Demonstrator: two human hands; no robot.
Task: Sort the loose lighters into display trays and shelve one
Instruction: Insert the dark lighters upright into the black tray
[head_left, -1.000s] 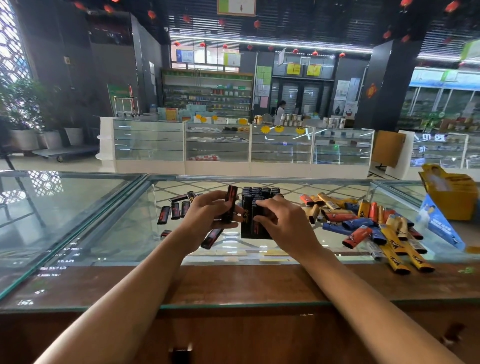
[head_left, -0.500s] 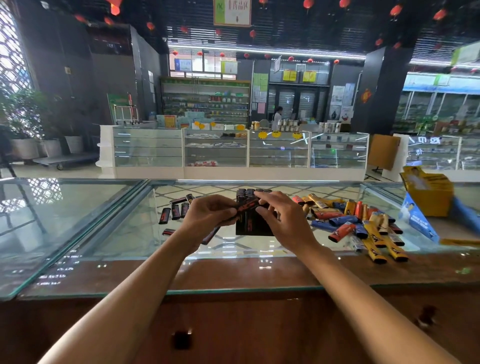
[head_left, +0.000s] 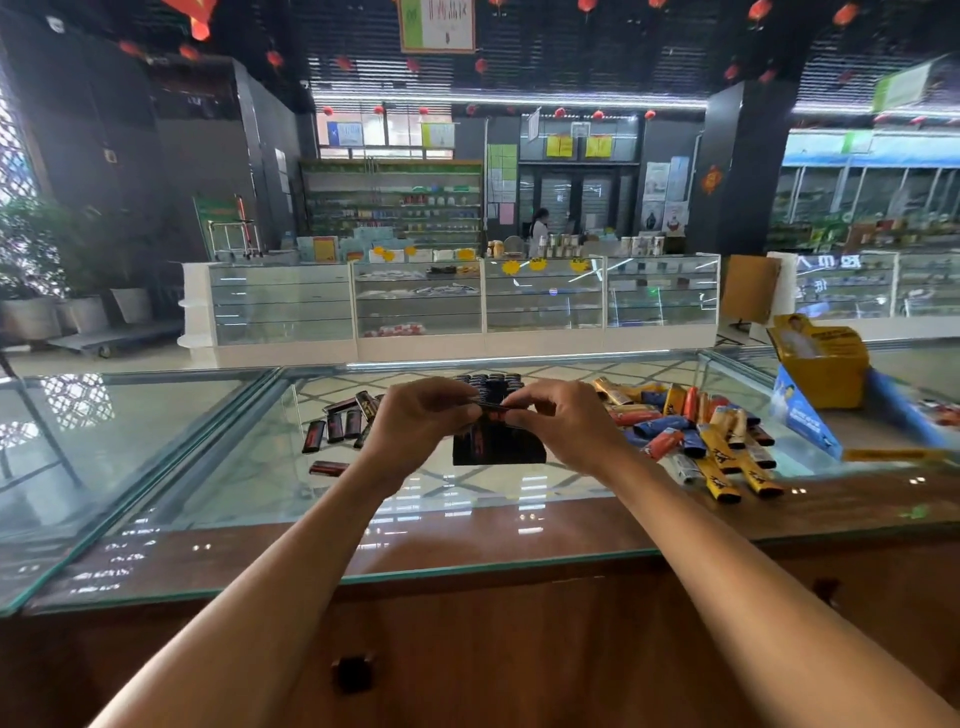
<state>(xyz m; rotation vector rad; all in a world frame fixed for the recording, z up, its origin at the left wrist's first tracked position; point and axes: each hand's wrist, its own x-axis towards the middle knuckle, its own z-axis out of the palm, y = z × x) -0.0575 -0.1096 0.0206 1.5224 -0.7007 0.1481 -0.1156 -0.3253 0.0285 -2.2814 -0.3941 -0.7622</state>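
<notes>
A black display tray (head_left: 498, 449) filled with dark lighters stands on the glass counter (head_left: 208, 467) in front of me. My left hand (head_left: 415, 421) and my right hand (head_left: 561, 421) meet just above its near side and together pinch one dark lighter (head_left: 491, 404), held level between the fingertips. Several loose black lighters (head_left: 337, 426) lie to the left of the tray. A heap of yellow, blue, red and orange lighters (head_left: 696, 431) lies to its right.
A yellow cardboard box (head_left: 826, 364) and a blue carton (head_left: 802, 415) sit at the right end of the counter. A wooden strip with drawers (head_left: 467, 649) runs along the near edge. White glass showcases (head_left: 467, 301) stand across the aisle.
The left hand's lighter, upright a second ago, now lies level between both hands' fingertips. Both hands have risen above the tray's near side. The camera has tilted up a little.
</notes>
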